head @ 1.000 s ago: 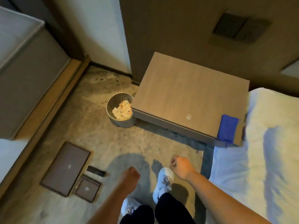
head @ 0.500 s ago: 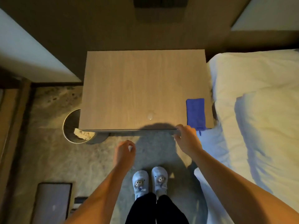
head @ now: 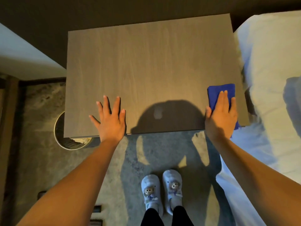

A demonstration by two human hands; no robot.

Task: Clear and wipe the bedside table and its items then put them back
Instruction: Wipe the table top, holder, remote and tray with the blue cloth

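Observation:
The wooden bedside table [head: 146, 66] fills the middle of the head view, its top bare apart from a small pale spot [head: 157, 112] near the front edge. A folded blue cloth [head: 216, 92] lies at the front right corner. My right hand [head: 220, 115] rests flat on top of the cloth, fingers together and stretched out, not curled around it. My left hand [head: 110, 119] lies flat on the table's front left part, fingers spread, holding nothing.
A round metal bin [head: 65, 141] with crumpled paper stands partly under the table's left front corner. The white bed [head: 270, 79] borders the table on the right. Dark items [head: 96, 209] lie on the floor at lower left. My slippered feet [head: 161, 188] stand before the table.
I have stepped up to face the table. Both hands rose from below the front edge onto the top: the left opened flat, the right settled on the blue cloth.

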